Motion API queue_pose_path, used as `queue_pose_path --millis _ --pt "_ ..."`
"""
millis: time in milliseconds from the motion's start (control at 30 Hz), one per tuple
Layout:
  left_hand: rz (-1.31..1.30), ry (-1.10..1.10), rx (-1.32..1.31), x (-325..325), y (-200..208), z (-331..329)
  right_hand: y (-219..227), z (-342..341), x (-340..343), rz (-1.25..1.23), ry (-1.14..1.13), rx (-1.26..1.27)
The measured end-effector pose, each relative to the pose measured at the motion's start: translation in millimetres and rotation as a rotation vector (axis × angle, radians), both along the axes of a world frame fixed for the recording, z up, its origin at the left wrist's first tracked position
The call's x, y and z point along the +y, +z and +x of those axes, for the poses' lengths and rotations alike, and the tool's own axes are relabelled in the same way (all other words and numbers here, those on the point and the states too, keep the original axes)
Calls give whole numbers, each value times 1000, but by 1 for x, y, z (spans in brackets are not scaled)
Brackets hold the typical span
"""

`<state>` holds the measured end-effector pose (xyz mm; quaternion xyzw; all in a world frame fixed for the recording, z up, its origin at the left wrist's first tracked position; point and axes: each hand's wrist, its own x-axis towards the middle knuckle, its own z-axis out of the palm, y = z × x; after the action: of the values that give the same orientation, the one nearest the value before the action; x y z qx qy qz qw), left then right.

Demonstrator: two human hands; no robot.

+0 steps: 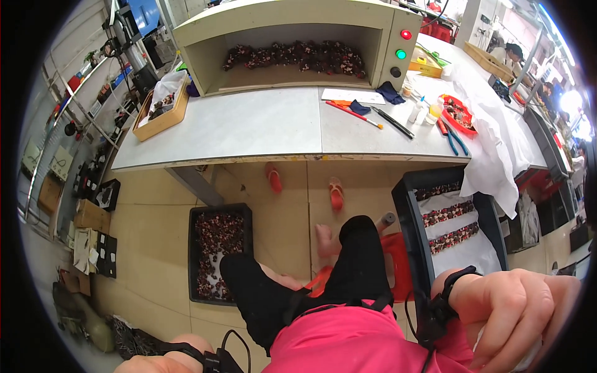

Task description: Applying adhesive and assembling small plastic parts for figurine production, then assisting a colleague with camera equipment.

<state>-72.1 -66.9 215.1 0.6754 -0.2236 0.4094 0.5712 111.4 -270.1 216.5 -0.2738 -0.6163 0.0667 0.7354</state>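
Observation:
My right hand is at the lower right, beside a black crate. Its fingers are curled; what they hold, if anything, is hidden. Some white material shows just below it. Three rows of small dark, red and white pieces lie on white lining in that crate. At the bottom left edge, only the back of my left hand shows, its fingers out of view. Both wrists carry black straps. A black tray on the floor left of my legs holds many loose small dark, red and pinkish pieces.
A cream box-shaped machine, with lit red and green buttons, holds piled dark clusters. On the white table are a wooden tray, a red brush, a black pen-like tool, pliers and a red dish.

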Motion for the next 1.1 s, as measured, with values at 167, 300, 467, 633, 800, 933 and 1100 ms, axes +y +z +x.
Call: queue_pose_path --millis 167,300,467,633,800,933,1100 --pt "-19 117 -186 -7 -9 4 -11 -39 -15 -84 -220 190" --pt "-57 141 -201 -14 -9 8 -14 -32 -10 -152 -344 299" --pt "-60 70 -240 -14 -4 24 -28 37 -6 -41 45 105" --pt "-19 198 543 31 -90 47 -113 37 27 -580 -254 230" --pt "-845 -374 996 8 -178 55 -185 4 81 -607 -181 -178" --pt "-1014 -317 975 17 -215 30 -226 -8 106 -539 -354 -504" --pt "-876 295 1267 32 -248 -33 -256 -20 125 -750 66 -279"
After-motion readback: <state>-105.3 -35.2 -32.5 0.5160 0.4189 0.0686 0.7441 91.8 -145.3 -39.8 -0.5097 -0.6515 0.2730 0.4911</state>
